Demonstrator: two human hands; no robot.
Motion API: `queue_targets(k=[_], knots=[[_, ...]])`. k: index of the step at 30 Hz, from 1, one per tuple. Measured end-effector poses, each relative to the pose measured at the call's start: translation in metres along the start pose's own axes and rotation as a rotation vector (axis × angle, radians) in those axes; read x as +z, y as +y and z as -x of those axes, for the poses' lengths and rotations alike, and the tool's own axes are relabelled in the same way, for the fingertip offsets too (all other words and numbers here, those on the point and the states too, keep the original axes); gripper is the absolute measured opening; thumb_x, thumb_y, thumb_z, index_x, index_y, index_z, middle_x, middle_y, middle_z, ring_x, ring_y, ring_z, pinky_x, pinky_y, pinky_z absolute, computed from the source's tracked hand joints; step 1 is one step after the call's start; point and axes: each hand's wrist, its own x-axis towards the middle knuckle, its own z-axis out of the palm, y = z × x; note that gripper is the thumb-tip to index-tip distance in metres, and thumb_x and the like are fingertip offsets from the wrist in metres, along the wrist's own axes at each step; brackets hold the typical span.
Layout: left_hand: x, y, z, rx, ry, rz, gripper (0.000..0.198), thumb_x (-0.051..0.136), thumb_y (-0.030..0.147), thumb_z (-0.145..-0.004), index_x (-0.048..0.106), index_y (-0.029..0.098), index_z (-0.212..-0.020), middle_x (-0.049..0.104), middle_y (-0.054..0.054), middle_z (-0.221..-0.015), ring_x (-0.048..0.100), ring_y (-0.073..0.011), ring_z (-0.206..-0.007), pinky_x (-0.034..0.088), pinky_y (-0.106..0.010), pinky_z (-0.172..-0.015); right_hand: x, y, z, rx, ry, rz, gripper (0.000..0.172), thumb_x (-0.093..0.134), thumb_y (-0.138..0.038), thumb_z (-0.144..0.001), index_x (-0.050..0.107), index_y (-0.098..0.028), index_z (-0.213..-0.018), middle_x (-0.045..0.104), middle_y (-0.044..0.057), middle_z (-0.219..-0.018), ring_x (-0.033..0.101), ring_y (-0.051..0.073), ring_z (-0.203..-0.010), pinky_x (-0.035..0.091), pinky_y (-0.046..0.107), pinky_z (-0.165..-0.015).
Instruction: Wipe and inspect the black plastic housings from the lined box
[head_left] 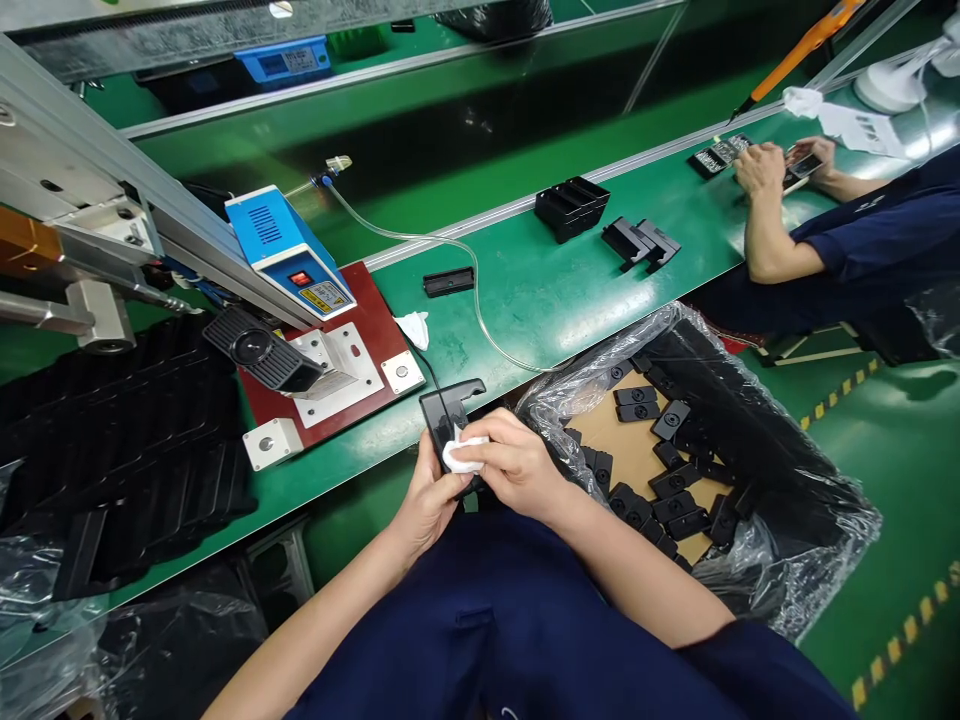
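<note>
Green conveyor tabletop (540, 290) runs slantwise across the view from 8 o'clock up to 2 o'clock, with a grey metal rail (112, 170) hanging over its 10 o'clock end. At 9 o'clock a wide stack of black moulded trays (112, 450) covers the belt. At 4 o'clock, off the near edge of the tabletop, stands a carton lined with a clear plastic bag (810, 520); loose black parts (667, 480) lie on its brown bottom. At 2 o'clock a co-worker in a dark blue sleeve (870, 240) sits at the same belt, one hand (759, 165) over small items there.

Near 10 o'clock of centre a red base plate (367, 320) carries white metal blocks, and a blue box with a red switch (289, 255) sits at its far edge. A clear tube (450, 250) curves from there across the belt. At 1 o'clock are a black compartment tray (571, 205) and, just beside it, two black brackets (641, 243). A small black bar (448, 282) lies at 12 o'clock.

At centre, toward 6 o'clock, over the near edge, the black plastic part (442, 410) is held upright. The left hand (427, 500) grips its lower end from 7 o'clock, fingers wrapped around it. The right hand (514, 465), at 4 o'clock of the part, pinches a white wipe (463, 455) and presses it against the part's face.
</note>
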Motion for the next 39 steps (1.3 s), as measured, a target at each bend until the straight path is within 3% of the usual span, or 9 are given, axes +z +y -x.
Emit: queue_targets(k=[4, 9, 11, 14, 16, 20, 24, 31, 39], knots=[[-0.002, -0.010, 0.003, -0.061, -0.016, -0.019, 0.065, 0.073, 0.018, -0.063, 0.047, 0.027, -0.121, 0.060, -0.001, -0.099, 0.059, -0.0140, -0.083, 0.047, -0.028, -0.076, 0.006, 0.023, -0.022, -0.089, 0.088, 0.222, 0.030, 0.046, -0.008, -0.088, 0.071, -0.023, -0.092, 0.066, 0.005, -0.092, 0.052, 0.020, -0.085, 0.049, 0.036, -0.074], [-0.008, -0.018, 0.007, -0.127, -0.081, -0.029, 0.062, 0.076, 0.022, -0.060, 0.049, 0.024, -0.116, 0.062, -0.003, -0.097, 0.062, -0.0177, -0.082, 0.049, -0.032, -0.076, -0.008, 0.025, -0.027, 0.054, 0.418, 0.325, 0.024, 0.051, -0.013, -0.089, 0.070, -0.024, -0.096, 0.064, 0.006, -0.093, 0.054, 0.021, -0.089, 0.048, 0.037, -0.077], [-0.009, -0.015, 0.008, -0.137, -0.027, -0.001, 0.057, 0.073, 0.020, -0.063, 0.049, 0.024, -0.115, 0.062, -0.002, -0.099, 0.062, -0.0161, -0.084, 0.049, -0.030, -0.079, -0.012, 0.015, -0.018, 0.052, 0.355, 0.292, 0.023, 0.052, -0.014, -0.089, 0.069, -0.025, -0.099, 0.063, 0.006, -0.094, 0.055, 0.021, -0.088, 0.048, 0.037, -0.076], [-0.008, -0.009, 0.008, -0.118, 0.023, 0.049, 0.058, 0.072, 0.015, -0.063, 0.049, 0.026, -0.116, 0.061, 0.000, -0.099, 0.060, -0.0125, -0.082, 0.048, -0.025, -0.074, -0.006, 0.008, -0.005, -0.102, 0.034, 0.252, 0.024, 0.050, -0.013, -0.087, 0.069, -0.024, -0.098, 0.065, 0.005, -0.095, 0.054, 0.020, -0.088, 0.046, 0.037, -0.076], [-0.007, -0.007, 0.009, -0.125, 0.012, 0.058, 0.061, 0.072, 0.014, -0.063, 0.048, 0.028, -0.118, 0.060, 0.001, -0.098, 0.059, -0.0113, -0.081, 0.048, -0.023, -0.073, 0.001, 0.013, -0.005, -0.168, -0.057, 0.291, 0.024, 0.050, -0.013, -0.087, 0.070, -0.024, -0.095, 0.067, 0.004, -0.095, 0.052, 0.021, -0.090, 0.044, 0.038, -0.076], [-0.006, -0.012, 0.010, -0.127, -0.068, -0.003, 0.061, 0.074, 0.019, -0.064, 0.048, 0.025, -0.118, 0.061, -0.001, -0.096, 0.060, -0.0149, -0.083, 0.049, -0.028, -0.077, 0.002, 0.032, -0.022, -0.085, 0.187, 0.420, 0.027, 0.049, -0.010, -0.086, 0.071, -0.024, -0.091, 0.067, 0.005, -0.093, 0.050, 0.023, -0.093, 0.043, 0.040, -0.079], [-0.006, -0.011, 0.011, -0.065, -0.063, -0.035, 0.057, 0.073, 0.020, -0.064, 0.049, 0.024, -0.116, 0.062, -0.003, -0.100, 0.060, -0.0168, -0.087, 0.048, -0.030, -0.079, -0.015, 0.027, -0.024, 0.032, 0.424, 0.312, 0.023, 0.054, -0.012, -0.086, 0.071, -0.025, -0.093, 0.064, 0.005, -0.091, 0.053, 0.022, -0.092, 0.047, 0.039, -0.081], [-0.001, -0.001, 0.011, -0.004, -0.005, -0.012, 0.065, 0.072, 0.016, -0.064, 0.046, 0.028, -0.123, 0.060, 0.000, -0.106, 0.057, -0.0143, -0.092, 0.045, -0.026, -0.083, -0.011, -0.013, 0.013, 0.060, 0.142, 0.062, 0.022, 0.055, -0.011, -0.083, 0.065, -0.022, -0.098, 0.065, 0.004, -0.086, 0.057, 0.019, -0.079, 0.050, 0.036, -0.071], [-0.002, -0.007, 0.012, 0.076, -0.016, -0.047, 0.063, 0.073, 0.017, -0.065, 0.045, 0.026, -0.121, 0.058, -0.001, -0.106, 0.055, -0.0169, -0.096, 0.044, -0.029, -0.087, -0.001, -0.022, 0.016, 0.137, 0.119, 0.116, 0.010, 0.055, -0.013, -0.081, 0.063, -0.019, -0.084, 0.062, 0.004, -0.079, 0.053, 0.018, -0.073, 0.047, 0.035, -0.065]])
